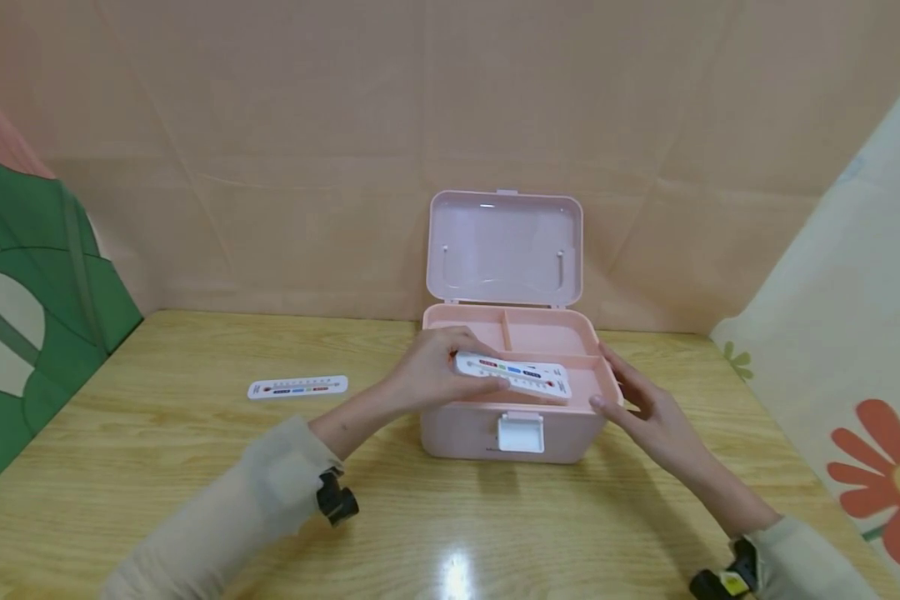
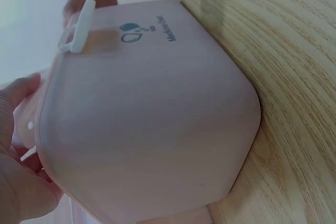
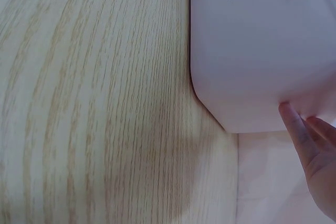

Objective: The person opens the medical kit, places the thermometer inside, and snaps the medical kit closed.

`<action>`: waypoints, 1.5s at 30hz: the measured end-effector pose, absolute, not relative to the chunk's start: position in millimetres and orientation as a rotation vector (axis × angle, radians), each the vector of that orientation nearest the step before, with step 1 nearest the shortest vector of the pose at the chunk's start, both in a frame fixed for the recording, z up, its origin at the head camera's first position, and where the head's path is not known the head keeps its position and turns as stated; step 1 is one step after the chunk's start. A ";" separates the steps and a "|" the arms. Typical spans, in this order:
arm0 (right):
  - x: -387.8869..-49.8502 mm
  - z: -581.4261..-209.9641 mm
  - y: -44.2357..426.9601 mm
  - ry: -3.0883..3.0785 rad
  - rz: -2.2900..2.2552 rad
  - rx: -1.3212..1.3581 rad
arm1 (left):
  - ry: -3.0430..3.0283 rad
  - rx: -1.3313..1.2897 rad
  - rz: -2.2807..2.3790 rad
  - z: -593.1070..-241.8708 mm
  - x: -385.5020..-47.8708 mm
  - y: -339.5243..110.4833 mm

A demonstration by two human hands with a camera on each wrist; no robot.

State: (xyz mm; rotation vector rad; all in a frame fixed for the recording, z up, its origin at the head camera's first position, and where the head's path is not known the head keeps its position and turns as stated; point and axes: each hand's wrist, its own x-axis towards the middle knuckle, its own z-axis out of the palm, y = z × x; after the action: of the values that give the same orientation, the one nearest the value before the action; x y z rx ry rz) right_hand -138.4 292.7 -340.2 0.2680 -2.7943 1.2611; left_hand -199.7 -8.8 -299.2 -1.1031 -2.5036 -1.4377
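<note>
A pink medicine box (image 1: 457, 433) stands on the table with its lid (image 1: 506, 250) raised and a divided tray (image 1: 547, 333) in its top. My left hand (image 1: 442, 371) holds a white thermometer card (image 1: 517, 375) by its left end, over the front compartment of the tray. Another white edge shows behind that card; whether it is a second card I cannot tell. At the box's right side, my right hand (image 1: 648, 417) holds the rim, thumb at the front corner. In the right wrist view its fingers (image 3: 296, 129) touch the side wall.
A second white thermometer card (image 1: 297, 387) lies on the wooden table (image 1: 195, 450), left of the box. The box's white latch (image 1: 521, 433) hangs down at the front. A beige cloth backdrop (image 1: 270, 167) rises behind, and a flower-printed sheet (image 1: 832, 333) stands at the right.
</note>
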 end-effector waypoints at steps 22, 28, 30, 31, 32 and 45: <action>-138.9 -342.3 292.5 -2.783 1.244 0.272 | -2.593 -1.018 -1.190 -298.5 -192.6 -5.6; -138.3 -341.3 292.2 -2.793 1.256 0.257 | -2.661 -0.987 -1.132 -297.3 -191.8 -3.7; -138.0 -341.3 292.2 -2.796 1.261 0.251 | -2.674 -0.988 -1.106 -296.6 -191.9 -2.9; -138.0 -341.3 292.2 -2.794 1.266 0.251 | -2.680 -0.987 -1.099 -296.2 -192.2 -2.6; -138.0 -341.3 292.3 -2.793 1.271 0.253 | -2.687 -0.984 -1.096 -295.8 -192.2 -2.2; -138.3 -340.9 293.0 -2.789 1.280 0.283 | -2.801 -0.927 -1.097 -286.0 -190.7 0.7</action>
State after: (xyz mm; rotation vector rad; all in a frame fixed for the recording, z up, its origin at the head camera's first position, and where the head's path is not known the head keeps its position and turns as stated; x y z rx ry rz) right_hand -138.3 293.0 -340.9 0.2832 -2.7894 1.2803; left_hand -190.7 0.7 -286.0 -0.9273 -2.8013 -1.0968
